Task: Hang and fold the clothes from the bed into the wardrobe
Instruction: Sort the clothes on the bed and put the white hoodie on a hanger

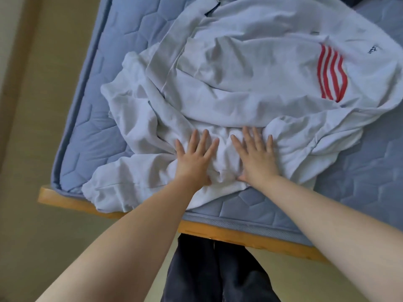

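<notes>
A crumpled white garment (139, 118) lies on the blue quilted mattress (91, 136) near its front edge. Partly over it lies a second white garment with red stripes (250, 68), reaching toward the back right. My left hand (195, 156) lies flat on the bunched white cloth, fingers spread and straight. Beside it, my right hand (257, 158) presses flat on the same bunched cloth, fingers also spread. Neither hand holds the fabric.
The mattress sits on a wooden bed frame (229, 233) whose front edge runs across below my arms. Tan floor (28, 149) lies to the left. A dark item (357, 0) shows at the top right edge. My legs in dark trousers (209, 273) stand against the frame.
</notes>
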`<control>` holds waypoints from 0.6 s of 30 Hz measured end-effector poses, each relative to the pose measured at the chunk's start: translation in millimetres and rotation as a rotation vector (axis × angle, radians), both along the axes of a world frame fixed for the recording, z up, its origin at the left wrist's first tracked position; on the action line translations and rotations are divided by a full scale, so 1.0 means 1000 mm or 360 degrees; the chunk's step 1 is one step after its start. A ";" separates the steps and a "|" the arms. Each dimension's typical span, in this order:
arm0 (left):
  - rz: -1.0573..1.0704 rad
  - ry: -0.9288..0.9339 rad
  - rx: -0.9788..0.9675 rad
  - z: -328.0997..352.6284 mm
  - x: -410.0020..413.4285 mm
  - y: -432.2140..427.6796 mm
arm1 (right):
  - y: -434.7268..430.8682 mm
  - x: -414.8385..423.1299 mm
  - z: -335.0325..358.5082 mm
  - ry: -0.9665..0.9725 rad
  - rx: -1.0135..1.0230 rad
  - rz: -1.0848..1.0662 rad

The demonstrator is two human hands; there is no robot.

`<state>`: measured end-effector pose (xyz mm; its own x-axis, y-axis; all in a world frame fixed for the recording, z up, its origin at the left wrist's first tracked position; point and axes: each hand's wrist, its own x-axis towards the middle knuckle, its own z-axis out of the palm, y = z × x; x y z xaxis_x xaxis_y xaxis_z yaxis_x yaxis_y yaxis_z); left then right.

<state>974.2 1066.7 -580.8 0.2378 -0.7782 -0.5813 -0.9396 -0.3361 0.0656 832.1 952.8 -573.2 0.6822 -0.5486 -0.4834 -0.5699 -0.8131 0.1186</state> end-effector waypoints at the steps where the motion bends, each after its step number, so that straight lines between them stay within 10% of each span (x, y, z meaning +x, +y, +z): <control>1: 0.0029 -0.0017 -0.0003 -0.004 0.001 -0.003 | -0.006 0.000 -0.004 0.0036 -0.0015 -0.0006; 12: 0.0127 0.0130 -0.0169 -0.001 0.012 -0.039 | -0.023 0.017 -0.003 -0.0266 0.0193 -0.0079; 18: 0.0170 0.0994 0.0879 0.058 0.019 -0.043 | -0.009 -0.007 0.068 0.0435 0.1398 -0.0364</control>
